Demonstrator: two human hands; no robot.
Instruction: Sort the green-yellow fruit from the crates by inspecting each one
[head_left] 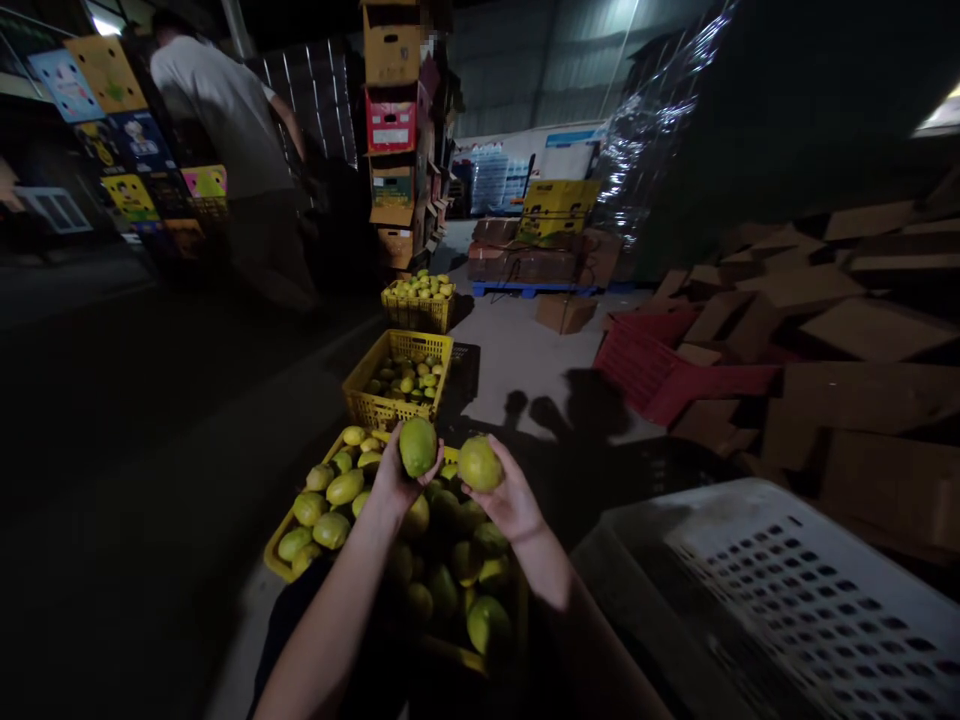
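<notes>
My left hand (395, 482) is closed around a green lemon (418, 447), held up over the nearest yellow crate (279, 562). Beside it, my right hand (512, 494) grips a yellower lemon (480, 464), and a small gap separates the two fruits. Beneath both hands, many loose lemons (346, 488) in mixed green and yellow fill that crate. My forearms hide part of the fruit, and shadow darkens the crate's middle.
Two more yellow crates (360, 405) of lemons stand in line ahead. A white perforated crate (757, 510) is at the right, near a red crate (652, 370) and flattened cardboard (862, 400). Stacked boxes (394, 125) rise behind; a person (225, 130) bends at the left.
</notes>
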